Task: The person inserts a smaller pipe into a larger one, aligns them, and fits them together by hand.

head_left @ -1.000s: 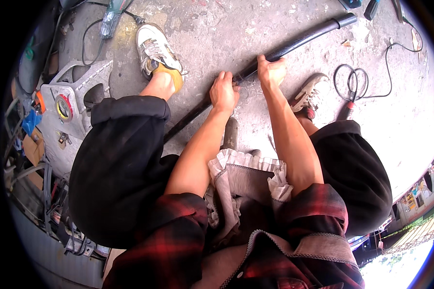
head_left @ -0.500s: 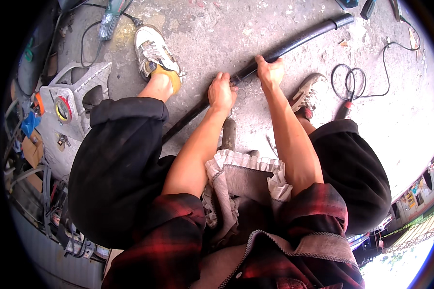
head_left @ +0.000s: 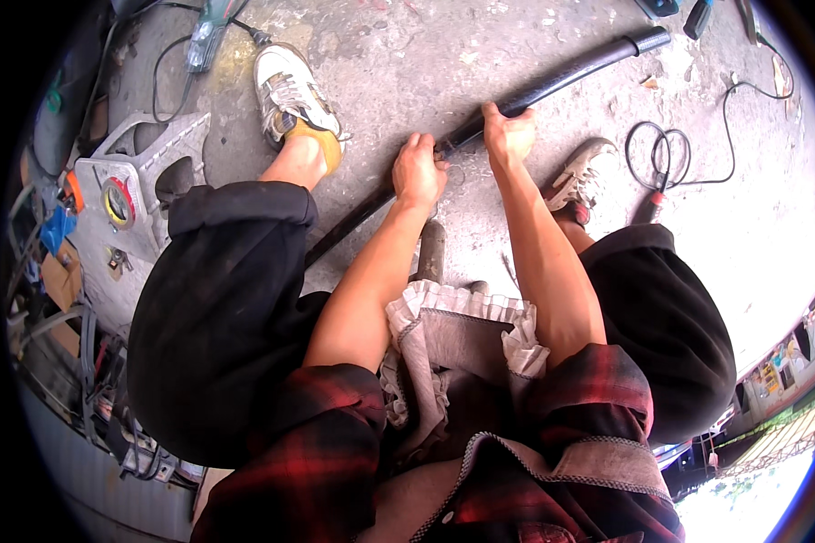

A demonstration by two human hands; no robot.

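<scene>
A long black tube (head_left: 575,74) runs slantwise over the concrete floor, from beside my left knee up to the far right. Its far end bends slightly and wears a short wider collar (head_left: 650,40). My left hand (head_left: 417,170) is closed around the tube near its middle, knuckles up. A little farther along it, my right hand (head_left: 509,136) grips the tube too, with the thumb along its top. Between the two hands there is a joint or step (head_left: 447,147) in the tube. My palms hide the parts they hold.
On the left a grey plastic stool (head_left: 145,167) carries a tape roll (head_left: 117,202). Beyond it lies a corded power tool (head_left: 209,36). A looped black cable (head_left: 661,149) with a red-banded handle (head_left: 647,208) lies beside my right shoe (head_left: 584,176). Blue-and-black tools (head_left: 697,18) lie far right.
My hands and the tube have shifted very slightly to the right in the picture. Both hands keep the same grip.
</scene>
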